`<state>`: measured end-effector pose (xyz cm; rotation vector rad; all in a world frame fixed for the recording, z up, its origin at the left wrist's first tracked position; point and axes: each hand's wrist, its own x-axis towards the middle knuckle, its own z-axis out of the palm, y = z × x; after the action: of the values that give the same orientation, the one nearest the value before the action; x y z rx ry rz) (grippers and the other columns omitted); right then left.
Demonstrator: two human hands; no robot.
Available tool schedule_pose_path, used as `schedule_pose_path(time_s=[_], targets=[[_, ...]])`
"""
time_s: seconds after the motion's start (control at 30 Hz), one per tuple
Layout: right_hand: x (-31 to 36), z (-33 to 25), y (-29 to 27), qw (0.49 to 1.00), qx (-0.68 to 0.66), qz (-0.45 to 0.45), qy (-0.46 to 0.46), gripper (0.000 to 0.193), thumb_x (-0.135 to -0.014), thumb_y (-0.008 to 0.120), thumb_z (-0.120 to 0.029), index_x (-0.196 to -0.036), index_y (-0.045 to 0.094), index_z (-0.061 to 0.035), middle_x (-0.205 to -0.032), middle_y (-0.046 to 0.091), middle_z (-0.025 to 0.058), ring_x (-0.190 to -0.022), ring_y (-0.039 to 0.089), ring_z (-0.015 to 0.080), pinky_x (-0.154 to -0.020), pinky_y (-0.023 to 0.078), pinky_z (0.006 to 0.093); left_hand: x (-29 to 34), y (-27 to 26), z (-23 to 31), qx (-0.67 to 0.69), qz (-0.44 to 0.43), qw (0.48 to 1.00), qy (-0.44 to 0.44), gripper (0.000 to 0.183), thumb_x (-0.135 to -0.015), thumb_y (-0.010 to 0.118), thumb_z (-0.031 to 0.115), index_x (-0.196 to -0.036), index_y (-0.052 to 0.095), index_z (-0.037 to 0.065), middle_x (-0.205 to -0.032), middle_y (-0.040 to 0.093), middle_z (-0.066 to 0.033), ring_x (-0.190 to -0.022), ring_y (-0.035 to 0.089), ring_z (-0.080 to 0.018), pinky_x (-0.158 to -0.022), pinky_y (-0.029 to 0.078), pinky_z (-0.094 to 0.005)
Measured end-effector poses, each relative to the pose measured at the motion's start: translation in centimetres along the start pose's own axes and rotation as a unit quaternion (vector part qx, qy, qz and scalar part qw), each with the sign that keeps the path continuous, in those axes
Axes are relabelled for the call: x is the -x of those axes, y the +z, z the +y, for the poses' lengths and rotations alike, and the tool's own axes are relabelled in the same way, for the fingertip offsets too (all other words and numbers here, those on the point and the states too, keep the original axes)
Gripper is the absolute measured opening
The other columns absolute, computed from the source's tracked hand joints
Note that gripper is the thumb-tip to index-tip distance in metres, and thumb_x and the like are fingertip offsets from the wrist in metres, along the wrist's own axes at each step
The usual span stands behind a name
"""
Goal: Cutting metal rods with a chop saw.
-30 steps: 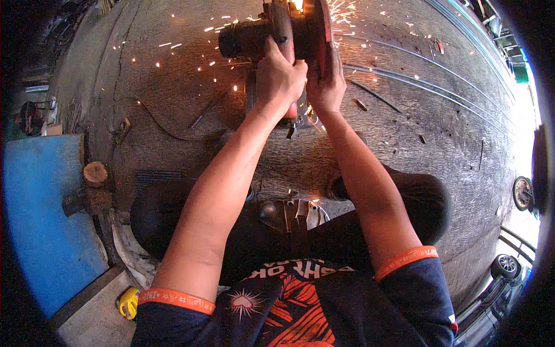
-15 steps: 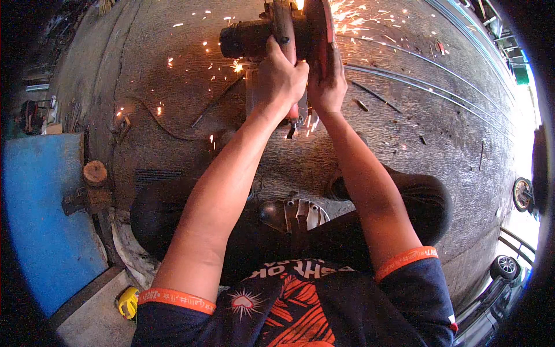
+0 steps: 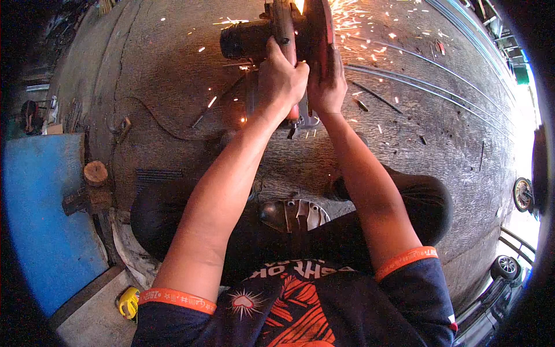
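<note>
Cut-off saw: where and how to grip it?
Likely by the long reddish bar, from the person's side: it is slim and points toward the body, left of the disc guard, where sparks fly. The left hand is on it.

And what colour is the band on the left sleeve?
Orange: the sleeve band has small white markings. Best seen in the head view, lower left.

Your bare forearms (image 3: 241, 155) reach forward and converge, your left hand (image 3: 283, 80) curled in a grip, your right hand (image 3: 328, 92) just beside it, fingers (image 3: 337, 68) extended.
</note>
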<state>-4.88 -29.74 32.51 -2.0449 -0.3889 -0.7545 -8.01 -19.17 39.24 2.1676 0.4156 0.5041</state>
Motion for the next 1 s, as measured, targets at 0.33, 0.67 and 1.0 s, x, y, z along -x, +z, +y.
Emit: schedule_pose_path(time_s=[0.33, 0.67, 1.0], targets=[[-0.2, 0.2, 0.0, 0.999, 0.007, 0.017, -0.042, 0.063, -0.080, 0.067, -0.015, -0.138, 0.043, -0.0106, -0.131, 0.052, 0.0218, -0.113, 0.057, 0.0391, -0.087, 0.052, 0.0434, -0.1, 0.3, -0.5, -0.003, 0.012, 1.000, 0.017, 0.069, -0.073, 0.064, 0.017, -0.131, 0.036, -0.008, -0.095, 0.063, -0.0338, -0.091, 0.063, -0.0474, -0.083, 0.051, -0.0497], [0.1, 0.2, 0.0, 1.000, -0.010, 0.003, 0.007, 0.062, -0.080, 0.068, -0.018, -0.137, 0.044, -0.0096, -0.133, 0.051, 0.0216, -0.114, 0.056, 0.0386, -0.088, 0.051, 0.0431, 0.2, 0.1, 0.0, -0.016, 0.016, 1.000, 0.017, 0.064, -0.073, 0.064, 0.017, -0.128, 0.038, -0.006, -0.095, 0.063, -0.0333, -0.091, 0.063, -0.0472, -0.083, 0.050, -0.0510], [0.1, -0.3, -0.4, 1.000, 0.010, -0.008, -0.019, 0.057, -0.082, 0.065, -0.017, -0.136, 0.047, -0.0096, -0.133, 0.051, 0.0211, -0.118, 0.054, 0.0364, -0.092, 0.050, 0.0411, 0.4, -0.4, 0.6, -0.025, -0.011, 1.000, -0.004, 0.068, -0.074, 0.063, 0.017, -0.130, 0.034, -0.007, -0.095, 0.062, -0.0345, -0.091, 0.063, -0.0472, -0.082, 0.052, -0.0493]])
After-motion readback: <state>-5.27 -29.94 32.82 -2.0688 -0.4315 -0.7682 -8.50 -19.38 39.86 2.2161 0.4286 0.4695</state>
